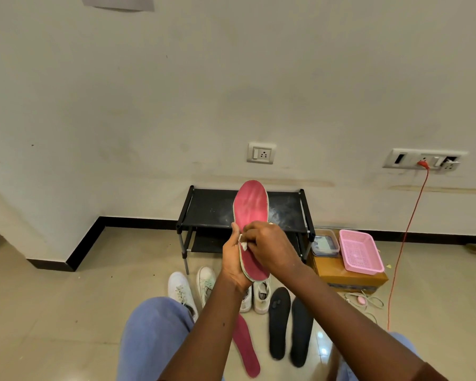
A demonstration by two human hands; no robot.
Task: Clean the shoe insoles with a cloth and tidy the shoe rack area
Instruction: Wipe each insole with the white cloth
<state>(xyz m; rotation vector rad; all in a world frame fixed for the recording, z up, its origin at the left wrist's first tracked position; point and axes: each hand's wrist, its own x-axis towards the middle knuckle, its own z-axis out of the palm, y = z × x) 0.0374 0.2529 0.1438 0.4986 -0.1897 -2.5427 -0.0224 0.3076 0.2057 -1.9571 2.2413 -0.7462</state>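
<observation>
- Our left hand (pixel 232 261) grip is clamped on the pink insole (pixel 252 204), upright before the shoe rack (pixel 212 209).
- Our right hand (pixel 271 248) grip pinches the cloth (pixel 243 242) against it.
- We see black insoles (pixel 279 325) on the floor.

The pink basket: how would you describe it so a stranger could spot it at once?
Start at the black shoe rack against the wall; just right of it a brown cardboard box stands on the floor. The pink basket lies on top of that box, beside a clear lidded container. It alone is bright pink, open-topped, with mesh walls.
</observation>
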